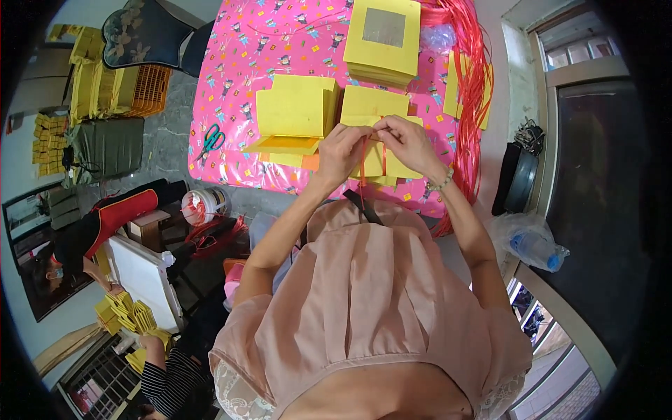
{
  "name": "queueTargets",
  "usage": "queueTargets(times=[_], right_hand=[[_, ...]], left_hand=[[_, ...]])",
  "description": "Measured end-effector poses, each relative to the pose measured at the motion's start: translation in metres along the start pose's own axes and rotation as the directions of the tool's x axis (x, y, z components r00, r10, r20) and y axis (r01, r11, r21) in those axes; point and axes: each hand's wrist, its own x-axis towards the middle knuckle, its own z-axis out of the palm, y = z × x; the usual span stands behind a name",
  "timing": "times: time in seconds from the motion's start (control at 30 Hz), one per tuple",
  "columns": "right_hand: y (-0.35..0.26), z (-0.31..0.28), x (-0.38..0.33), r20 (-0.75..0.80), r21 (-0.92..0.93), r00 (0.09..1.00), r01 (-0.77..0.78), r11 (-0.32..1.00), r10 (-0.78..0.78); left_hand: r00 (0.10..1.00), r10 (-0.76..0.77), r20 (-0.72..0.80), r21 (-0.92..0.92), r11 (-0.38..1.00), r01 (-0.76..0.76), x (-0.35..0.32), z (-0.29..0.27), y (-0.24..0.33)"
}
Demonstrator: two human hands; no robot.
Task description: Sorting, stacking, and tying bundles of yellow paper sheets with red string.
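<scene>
At twelve o'clock, on pink tablecloth [231, 87], yellow paper bundle [374, 165] lies under your left hand [341, 148] and right hand [409, 144]. Fingertips of both, close together, seem pinching red ribbon [363, 159]. Step looks like tying; next move probably calls for even pull, keeping bundle square.

A small workshop: stacked yellow cards [381, 59] (co-workers [168, 381] too).

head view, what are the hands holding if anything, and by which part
A red strip, pinched by the left hand and right hand just above its hanging length; the fingers hide the exact spot.
</scene>
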Motion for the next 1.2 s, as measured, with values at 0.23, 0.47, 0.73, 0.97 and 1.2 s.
queueTargets(times=[0.23, 0.47, 0.73, 0.97, 1.2], right_hand=[[0.007, -0.004, 0.014, 0.066, -0.078, 0.986, 0.155, 0.985, -0.150], [0.004, -0.008, 0.017, 0.110, -0.187, 0.949, 0.312, 0.932, -0.295], [0.000, -0.005, 0.011, 0.064, -0.344, 0.929, 0.364, 0.866, -0.365], [0.003, 0.003, 0.006, -0.002, -0.375, 0.928, 0.344, 0.861, -0.372], [0.014, 0.009, 0.005, -0.128, -0.423, 0.910, 0.309, 0.852, -0.394]], left_hand=[[1.000, -0.011, -0.019, -0.064, 0.998, 0.010, -0.002, 0.000, -0.005], [0.999, -0.012, -0.051, -0.103, 0.995, 0.007, -0.003, 0.001, -0.003], [0.996, -0.071, -0.061, -0.113, 0.992, 0.064, -0.008, 0.003, -0.002], [0.996, -0.056, -0.068, -0.169, 0.985, 0.044, -0.013, 0.001, 0.000], [0.944, -0.282, -0.173, -0.278, 0.933, 0.228, -0.035, 0.005, -0.010]])
